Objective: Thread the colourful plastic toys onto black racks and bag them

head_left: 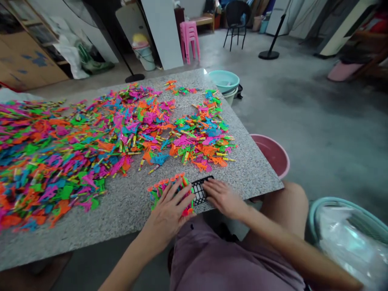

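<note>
Head view shows a speckled stone table (127, 206) spread with a wide heap of bright plastic pieces (145, 121), and, apart from it at the near edge, a neat bundle of such pieces (160, 190) running lengthwise along that edge, under the spread, unclenched fingers of the left hand (169, 206). Right of the bundle, a black slatted rack (199, 193) shows between the two hands: left fingertips just beside its left side, the straight fingers of the right hand (223, 197) at its right edge, nearer, though whether they grip cannot be told, nor whether the rack continues beneath the bundle.
</note>
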